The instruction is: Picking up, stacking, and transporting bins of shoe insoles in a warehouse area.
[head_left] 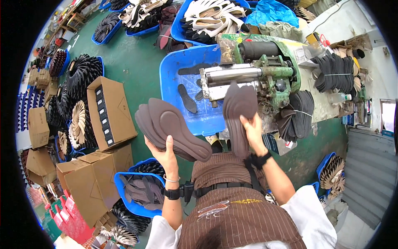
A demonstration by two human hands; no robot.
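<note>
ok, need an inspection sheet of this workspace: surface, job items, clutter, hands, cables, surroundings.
Surface: bench bears a tied bundle of dark insoles and a plastic bottle; a green roller machine stands alongside.
Job items: fan of brown insoles and second brown stack, both held up; blue tub by the rollers contains loose insoles.
Clutter: open cardboard box with dark items inside.
Hands: left hand grips the fan; right hand grips the second stack.
Cables: thin dark line on upper-right wall, possibly a cable.
Surroundings: green floor; grey corrugated panel at right.
</note>
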